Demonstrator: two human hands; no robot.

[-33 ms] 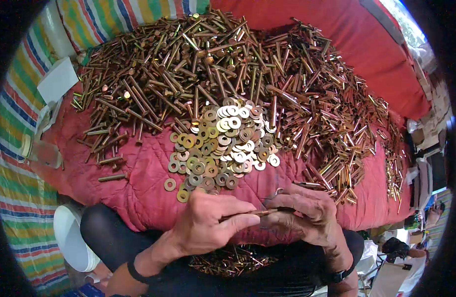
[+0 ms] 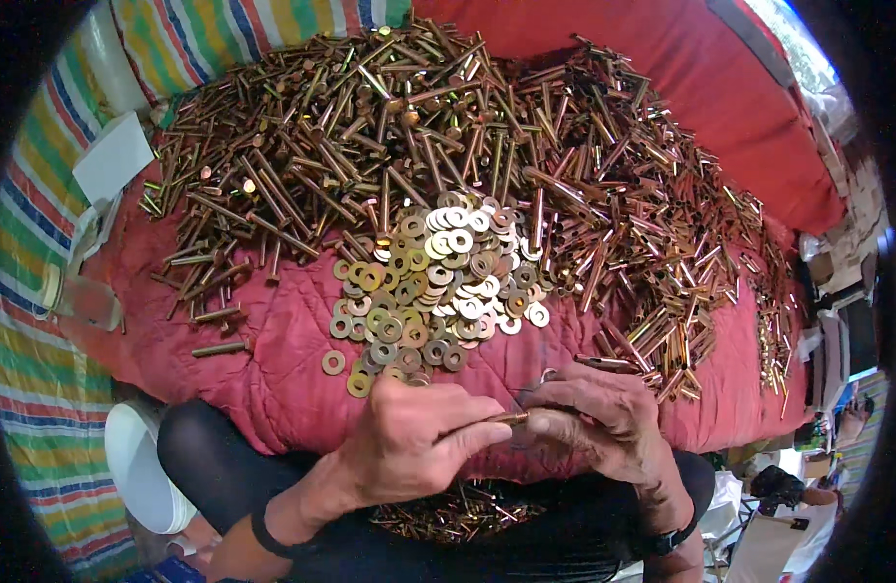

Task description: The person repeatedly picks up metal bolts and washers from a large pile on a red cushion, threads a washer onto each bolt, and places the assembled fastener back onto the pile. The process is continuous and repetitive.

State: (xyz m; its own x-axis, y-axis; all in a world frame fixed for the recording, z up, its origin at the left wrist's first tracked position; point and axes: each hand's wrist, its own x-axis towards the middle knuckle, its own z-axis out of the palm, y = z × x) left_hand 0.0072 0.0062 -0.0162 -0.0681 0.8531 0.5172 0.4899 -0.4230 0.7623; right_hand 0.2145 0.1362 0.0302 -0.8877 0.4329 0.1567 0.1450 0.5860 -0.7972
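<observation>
My left hand pinches a thin copper-coloured bolt between thumb and fingers, its threaded end pointing right. The rest of the bolt is hidden in the hand. At that end is my right hand, fingers curled and thumb tip by the threads; what lies inside them is hidden. A small shiny curved edge shows at the right index finger, too little to name. Just beyond the hands, a heap of flat washers lies on the red quilted cloth.
A large pile of bolts spreads behind the washers. To the right lies a heap of slim metal tubes. More small metal pieces sit in my lap. At left are a clear jar and a white bucket.
The right thumb has shifted up toward the bolt's tip. The dark length that showed between the right fingers is now hidden. The left hand has barely moved.
</observation>
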